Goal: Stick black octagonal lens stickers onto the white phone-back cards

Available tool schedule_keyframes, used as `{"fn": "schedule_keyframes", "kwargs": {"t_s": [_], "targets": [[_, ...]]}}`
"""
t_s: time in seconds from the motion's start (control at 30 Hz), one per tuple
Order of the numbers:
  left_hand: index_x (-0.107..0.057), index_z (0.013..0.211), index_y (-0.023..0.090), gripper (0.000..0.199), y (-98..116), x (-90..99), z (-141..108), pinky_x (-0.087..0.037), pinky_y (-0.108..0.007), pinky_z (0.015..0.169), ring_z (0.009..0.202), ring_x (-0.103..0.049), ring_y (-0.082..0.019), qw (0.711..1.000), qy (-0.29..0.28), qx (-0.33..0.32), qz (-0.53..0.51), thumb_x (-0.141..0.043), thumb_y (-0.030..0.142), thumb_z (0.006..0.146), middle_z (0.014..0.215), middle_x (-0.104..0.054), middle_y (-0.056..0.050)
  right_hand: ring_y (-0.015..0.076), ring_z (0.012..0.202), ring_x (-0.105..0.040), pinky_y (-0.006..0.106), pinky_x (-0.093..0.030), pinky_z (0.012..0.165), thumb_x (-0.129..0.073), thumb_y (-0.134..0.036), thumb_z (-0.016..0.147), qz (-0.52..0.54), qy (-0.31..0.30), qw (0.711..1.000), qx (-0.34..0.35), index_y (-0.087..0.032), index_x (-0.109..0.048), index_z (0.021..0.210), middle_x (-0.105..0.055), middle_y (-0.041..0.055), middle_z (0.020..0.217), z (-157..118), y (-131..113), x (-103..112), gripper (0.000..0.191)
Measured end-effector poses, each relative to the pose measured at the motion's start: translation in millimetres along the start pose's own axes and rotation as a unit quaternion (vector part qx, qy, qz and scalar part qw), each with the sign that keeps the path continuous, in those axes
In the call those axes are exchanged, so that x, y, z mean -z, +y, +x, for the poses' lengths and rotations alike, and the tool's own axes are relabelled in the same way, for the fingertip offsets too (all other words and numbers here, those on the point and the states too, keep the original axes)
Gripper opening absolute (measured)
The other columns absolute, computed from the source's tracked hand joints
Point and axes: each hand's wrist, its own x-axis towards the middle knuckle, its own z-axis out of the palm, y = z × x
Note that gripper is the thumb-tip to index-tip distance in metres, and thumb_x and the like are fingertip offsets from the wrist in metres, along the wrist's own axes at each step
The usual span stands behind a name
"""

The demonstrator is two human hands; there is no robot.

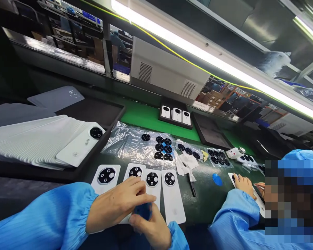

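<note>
The left arm point(52, 215) comes in from 8 o'clock. The left hand point(120, 201) is palm down, one finger out to 3 o'clock. At 4 o'clock from it, the right hand point(155, 227) has a bent thumb.

A lit lamp point(172, 39) and yellow cable point(250, 87) slant above a vented panel point(164, 66), a co-worker's sleeve point(231, 210) at right.

Factory workshop, green bench point(146, 119), strip light point(219, 59), stacked cartons point(214, 99)
</note>
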Motion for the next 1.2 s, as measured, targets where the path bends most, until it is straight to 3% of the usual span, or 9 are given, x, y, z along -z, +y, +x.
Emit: {"fn": "schedule_keyframes", "kwargs": {"t_s": [0.07,0.13,0.2,0.3,0.5,0.77,0.93,1.1,1.2], "targets": [[-0.058,0.108,0.020,0.030,-1,2.3,-3,-0.040,-0.027,0.065,0.074,-0.049,-0.018,0.999,0.017,-0.017,0.030,-0.038,0.006,0.092,0.082,-0.055,-0.003,0.0120,0.057,-0.052,0.025,-0.047,0.058,-0.057,-0.062,0.081,-0.078,0.022,0.996,0.028,-0.019,-0.063,0.094,-0.058,-0.0015,0.069,1,3,-2,0.045],[-0.057,0.114,0.017,0.035,-3,6.3,-5,-0.041,-0.030,0.077,0.085,-0.054,-0.018,0.997,0.022,-0.050,0.064,-0.031,0.004,0.094,0.095,-0.062,-0.006,0.0174,0.079,-0.063,0.029,-0.052,0.074,-0.043,-0.040,0.094,-0.239,0.050,0.965,0.099,-0.019,-0.063,0.105,-0.067,0.0048,0.087,2,9,-3,0.031],[-0.054,0.121,0.013,0.042,-5,11.5,-7,-0.035,-0.033,0.095,0.103,-0.055,-0.018,0.990,0.019,-0.095,0.100,-0.025,-0.001,0.094,0.114,-0.065,-0.008,0.0209,0.088,-0.066,0.030,-0.055,0.076,-0.037,-0.017,0.091,-0.427,0.093,0.879,0.189,-0.015,-0.062,0.110,-0.070,0.0098,0.093,3,16,-3,0.032],[-0.051,0.126,0.010,0.044,-8,18.0,-10,-0.017,-0.036,0.113,0.121,-0.050,-0.015,0.979,0.002,-0.147,0.139,-0.024,-0.003,0.094,0.125,-0.064,-0.005,0.0245,0.075,-0.068,0.032,-0.058,0.060,-0.036,-0.002,0.081,-0.575,0.155,0.758,0.266,-0.010,-0.063,0.105,-0.071,0.0131,0.085,5,22,-5,0.037],[-0.050,0.129,0.011,0.048,-14,8.8,-21,-0.010,-0.037,0.119,0.128,-0.047,-0.013,0.981,0.035,-0.124,0.144,-0.021,-0.003,0.094,0.126,-0.064,-0.003,0.0242,0.060,-0.063,0.034,-0.053,0.046,-0.031,0.004,0.080,-0.616,0.192,0.712,0.276,-0.010,-0.063,0.092,-0.066,0.0102,0.072,9,19,-11,0.037],[-0.037,0.140,0.010,0.046,-15,6.7,-24,-0.020,-0.040,0.118,0.126,-0.051,-0.016,0.983,-0.011,-0.130,0.128,-0.020,0.003,0.097,0.129,-0.062,-0.008,0.0254,0.065,-0.064,0.035,-0.055,0.054,-0.032,0.003,0.077,-0.639,0.147,0.723,0.219,-0.013,-0.065,0.093,-0.069,0.0125,0.075,7,12,-12,0.040],[-0.042,0.134,0.008,0.043,-13,14.6,-18,-0.025,-0.038,0.115,0.123,-0.054,-0.016,0.980,-0.030,-0.138,0.141,-0.018,0.004,0.099,0.127,-0.063,-0.008,0.0280,0.072,-0.067,0.039,-0.058,0.059,-0.033,0.002,0.075,-0.617,0.117,0.751,0.204,-0.012,-0.065,0.098,-0.071,0.0143,0.081,6,14,-7,0.041],[-0.047,0.127,0.007,0.040,-11,8.8,-16,-0.027,-0.038,0.111,0.121,-0.054,-0.017,0.984,-0.017,-0.117,0.132,-0.017,0.008,0.101,0.125,-0.064,-0.009,0.0290,0.087,-0.070,0.037,-0.060,0.070,-0.038,-0.008,0.084,-0.552,0.093,0.799,0.222,-0.013,-0.062,0.113,-0.072,0.0162,0.096,5,28,7,0.038],[-0.046,0.129,0.007,0.039,-9,6.7,-15,-0.031,-0.039,0.107,0.122,-0.053,-0.018,0.987,-0.044,-0.096,0.120,-0.019,0.009,0.101,0.128,-0.062,-0.010,0.0292,0.097,-0.068,0.041,-0.056,0.082,-0.042,-0.018,0.090,-0.446,0.075,0.877,0.164,-0.016,-0.062,0.117,-0.071,0.0151,0.104,3,39,15,0.034]]}}
